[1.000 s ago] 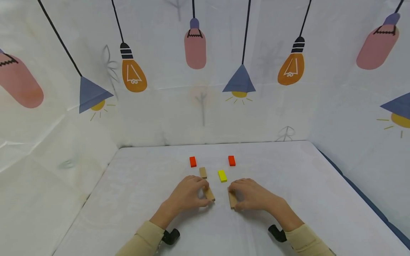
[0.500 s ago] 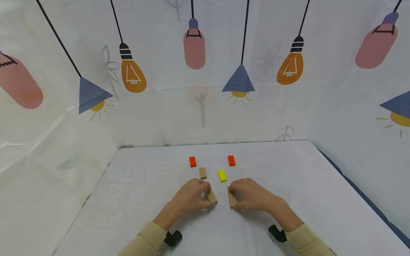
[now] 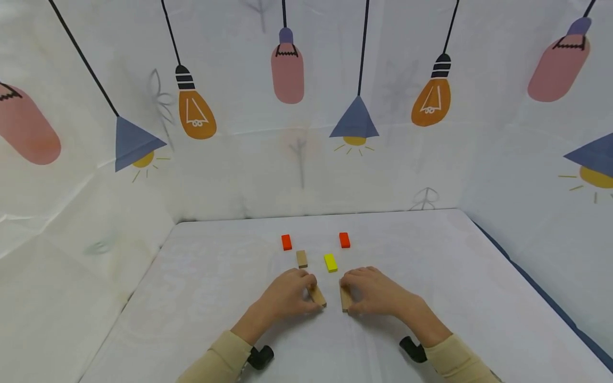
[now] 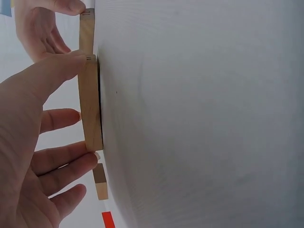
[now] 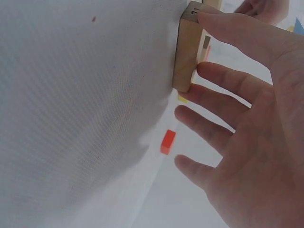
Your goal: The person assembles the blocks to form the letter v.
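My left hand [image 3: 289, 292] pinches a plain wooden block [image 3: 316, 296] by its ends, thumb at the near end and fingertips at the far one. The block lies slanted, its near end turned inward. Opposite it, my right hand [image 3: 378, 291] grips a second wooden block [image 3: 345, 299] the same way; this one points almost straight away from me. A narrow strip of white table separates the two. In the right wrist view, small dark marks show on the near end of the right block [image 5: 187, 52], and its ring and little fingers stay off it.
Beyond the hands lie a smaller tan block [image 3: 301, 259] and a yellow block [image 3: 331, 263]. Two red blocks [image 3: 286, 242] sit farther back, one left and one right. A lamp-printed white curtain [image 3: 230, 175] rises behind the white table [image 3: 201, 276].
My left hand has slid its wooden block a little to the right and toward me, nearer the other one. The right hand and its block have stayed nearly in place.
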Motion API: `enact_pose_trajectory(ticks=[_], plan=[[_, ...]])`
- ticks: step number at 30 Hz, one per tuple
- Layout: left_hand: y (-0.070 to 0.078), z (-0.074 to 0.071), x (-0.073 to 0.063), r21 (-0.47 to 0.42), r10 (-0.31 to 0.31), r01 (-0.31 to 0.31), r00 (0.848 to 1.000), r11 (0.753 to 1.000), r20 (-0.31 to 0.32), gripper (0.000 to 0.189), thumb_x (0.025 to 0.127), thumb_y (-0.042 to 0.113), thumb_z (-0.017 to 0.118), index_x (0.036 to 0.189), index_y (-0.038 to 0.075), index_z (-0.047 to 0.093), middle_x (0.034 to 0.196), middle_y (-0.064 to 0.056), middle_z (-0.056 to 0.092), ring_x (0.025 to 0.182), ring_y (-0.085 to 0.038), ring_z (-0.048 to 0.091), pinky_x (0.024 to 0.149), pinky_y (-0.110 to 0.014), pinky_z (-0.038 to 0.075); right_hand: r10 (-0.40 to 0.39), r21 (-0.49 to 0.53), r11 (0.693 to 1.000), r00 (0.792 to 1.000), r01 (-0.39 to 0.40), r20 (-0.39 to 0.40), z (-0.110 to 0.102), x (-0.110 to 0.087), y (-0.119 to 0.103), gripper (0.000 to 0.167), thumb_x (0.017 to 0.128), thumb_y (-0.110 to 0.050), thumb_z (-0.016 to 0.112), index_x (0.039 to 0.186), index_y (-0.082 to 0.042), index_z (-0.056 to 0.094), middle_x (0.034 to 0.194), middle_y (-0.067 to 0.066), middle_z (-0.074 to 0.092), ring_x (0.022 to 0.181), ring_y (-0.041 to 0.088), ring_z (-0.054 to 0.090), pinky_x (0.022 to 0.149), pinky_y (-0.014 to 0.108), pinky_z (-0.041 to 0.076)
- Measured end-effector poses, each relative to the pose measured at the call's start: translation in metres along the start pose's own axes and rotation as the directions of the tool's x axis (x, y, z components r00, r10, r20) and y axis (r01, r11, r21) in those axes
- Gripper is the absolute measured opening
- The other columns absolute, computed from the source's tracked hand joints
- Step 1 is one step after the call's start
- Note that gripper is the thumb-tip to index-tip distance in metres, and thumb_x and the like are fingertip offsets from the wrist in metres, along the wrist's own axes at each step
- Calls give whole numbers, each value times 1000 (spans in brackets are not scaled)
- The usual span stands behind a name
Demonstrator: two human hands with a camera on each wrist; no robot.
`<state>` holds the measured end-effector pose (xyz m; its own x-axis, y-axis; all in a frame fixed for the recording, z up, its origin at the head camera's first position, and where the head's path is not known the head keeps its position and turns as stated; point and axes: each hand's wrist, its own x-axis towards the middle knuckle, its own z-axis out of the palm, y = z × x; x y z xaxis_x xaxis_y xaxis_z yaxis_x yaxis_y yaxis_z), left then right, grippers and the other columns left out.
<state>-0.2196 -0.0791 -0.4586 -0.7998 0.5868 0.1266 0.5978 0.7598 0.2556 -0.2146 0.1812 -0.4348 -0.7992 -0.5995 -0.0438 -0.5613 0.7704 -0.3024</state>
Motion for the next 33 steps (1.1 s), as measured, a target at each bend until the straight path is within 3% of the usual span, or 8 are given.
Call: enact_pose_trajectory(ticks=[21, 33], plan=[[5, 1, 1, -5, -3, 3, 1000, 1000, 1, 40, 79, 57, 76, 100, 26, 63, 100, 8, 60, 81, -5, 50, 75, -22, 48, 0, -28, 1000, 999, -1, -40, 3, -1, -3, 42, 80, -41, 78, 115, -22, 64, 113, -11, 64, 117, 16, 57, 110, 47, 39], [6, 1, 2, 27, 6, -6, 1000, 1000, -10, 39, 78, 58, 76, 98, 26, 63, 97, 8, 60, 77, -5, 49, 69, -19, 44, -1, -127, 992, 987, -20, -163, 6, 3, -4, 39, 80, -47, 76, 109, -24, 64, 113, -10, 66, 113, 15, 60, 106, 46, 43]])
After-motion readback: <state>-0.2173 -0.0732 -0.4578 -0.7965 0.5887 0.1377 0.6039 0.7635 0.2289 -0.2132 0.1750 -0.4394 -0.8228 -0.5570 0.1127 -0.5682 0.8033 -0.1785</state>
